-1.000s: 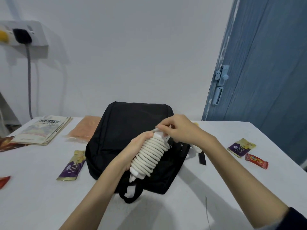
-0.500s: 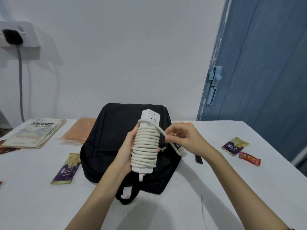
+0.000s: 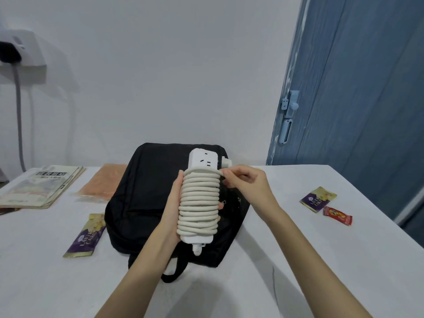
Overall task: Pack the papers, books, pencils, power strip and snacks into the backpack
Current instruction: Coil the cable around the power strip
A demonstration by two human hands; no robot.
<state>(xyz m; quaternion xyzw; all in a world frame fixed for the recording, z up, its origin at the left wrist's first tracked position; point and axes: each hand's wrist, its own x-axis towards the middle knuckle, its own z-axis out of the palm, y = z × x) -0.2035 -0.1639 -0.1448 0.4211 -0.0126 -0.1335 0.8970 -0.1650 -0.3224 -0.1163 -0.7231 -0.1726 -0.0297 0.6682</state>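
A black backpack (image 3: 146, 198) lies flat on the white table (image 3: 298, 260). Above it my left hand (image 3: 173, 205) grips a white power strip (image 3: 199, 196) held upright, its cord wound round it in many coils. My right hand (image 3: 246, 182) pinches the cord's end at the top coil, with the plug (image 3: 226, 162) sticking up beside the strip. Books (image 3: 39, 187) and an orange paper sleeve (image 3: 103, 182) lie at the left. Snack packets lie about: a purple one (image 3: 86, 235) left of the bag, another purple one (image 3: 317, 198) and a red one (image 3: 337, 215) at the right.
A blue door (image 3: 358, 111) stands at the right behind the table. A wall socket with a black plug (image 3: 9, 51) and grey cable hangs at the upper left. The table's right edge runs diagonally near the snacks.
The power strip has turned from tilted to upright. The loose end of the cord has been wound on, and my right hand moved up to the top coil with the plug.
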